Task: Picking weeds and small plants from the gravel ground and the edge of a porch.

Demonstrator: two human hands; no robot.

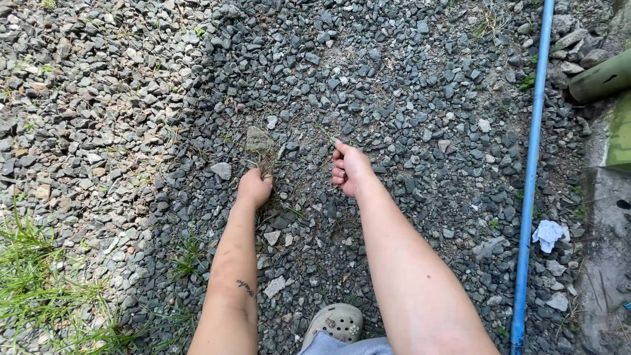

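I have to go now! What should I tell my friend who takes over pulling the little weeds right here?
Left hand: closed around a dry weed tuft in the gravel.
Right hand: pinching a thin green grass stem.
Done: neither looks pulled free yet.
Left: those two, a small clump beside the left arm, and the bigger grass patch at the left edge.
Nearby: blue pipe on the right, white scrap beyond it.

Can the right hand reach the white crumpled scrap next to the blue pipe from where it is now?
Probably yes. The right hand lies well left of the white scrap, with only loose gravel between. The blue pipe lies just before it, low enough to reach over.
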